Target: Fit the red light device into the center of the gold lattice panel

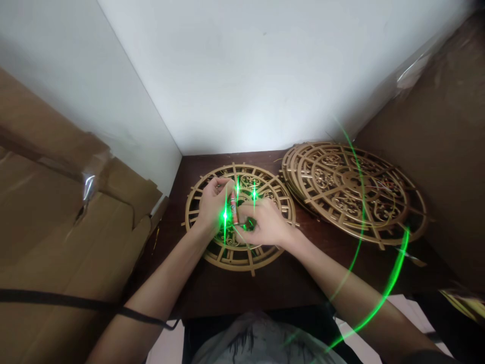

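A round gold openwork frame (253,264) lies on the dark brown table (273,296), with bright green lights glowing around its middle. Over its left half is my left hand (216,202), its fingers curled and pinched near the top of a small red-and-white tube (234,208). What those fingertips hold is too small to tell. My right hand (263,222) is over the centre, fingers curled beside the lower end of the tube and a small dark object (250,224). Whether its fingers grip the tube or the dark piece is unclear.
Several similar gold frames (354,179) are stacked at the right, with thin wires on top. A flat tool (413,258) lies by their front edge. Cardboard (68,227) stands at the left, a brown box (432,131) at the right. A black cable (76,302) crosses my left forearm.
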Demonstrator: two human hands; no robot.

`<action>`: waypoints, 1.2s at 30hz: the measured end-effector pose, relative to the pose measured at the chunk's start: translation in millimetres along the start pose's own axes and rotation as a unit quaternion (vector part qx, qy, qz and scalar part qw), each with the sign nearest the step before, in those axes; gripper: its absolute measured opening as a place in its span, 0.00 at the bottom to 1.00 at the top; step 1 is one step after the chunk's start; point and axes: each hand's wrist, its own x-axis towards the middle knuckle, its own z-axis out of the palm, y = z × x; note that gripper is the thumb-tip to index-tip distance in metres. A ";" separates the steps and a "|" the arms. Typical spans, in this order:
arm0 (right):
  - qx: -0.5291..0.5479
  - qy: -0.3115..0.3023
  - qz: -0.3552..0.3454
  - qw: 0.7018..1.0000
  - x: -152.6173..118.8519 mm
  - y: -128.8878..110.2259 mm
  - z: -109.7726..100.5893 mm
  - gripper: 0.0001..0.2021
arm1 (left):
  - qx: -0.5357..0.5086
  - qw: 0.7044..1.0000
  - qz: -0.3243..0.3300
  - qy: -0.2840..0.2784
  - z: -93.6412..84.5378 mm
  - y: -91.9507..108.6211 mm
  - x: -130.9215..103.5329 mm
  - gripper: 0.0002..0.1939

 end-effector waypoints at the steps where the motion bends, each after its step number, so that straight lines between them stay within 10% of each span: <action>1: 0.000 0.000 0.001 1.000 0.1 -0.4 -0.1 0.08 | 0.001 1.000 -0.002 -0.001 0.0 -0.3 -0.1 0.13; 36: 0.009 -0.001 -0.015 1.000 -0.5 3.9 1.4 0.09 | -0.019 1.000 0.001 -0.011 0.8 1.3 -1.3 0.11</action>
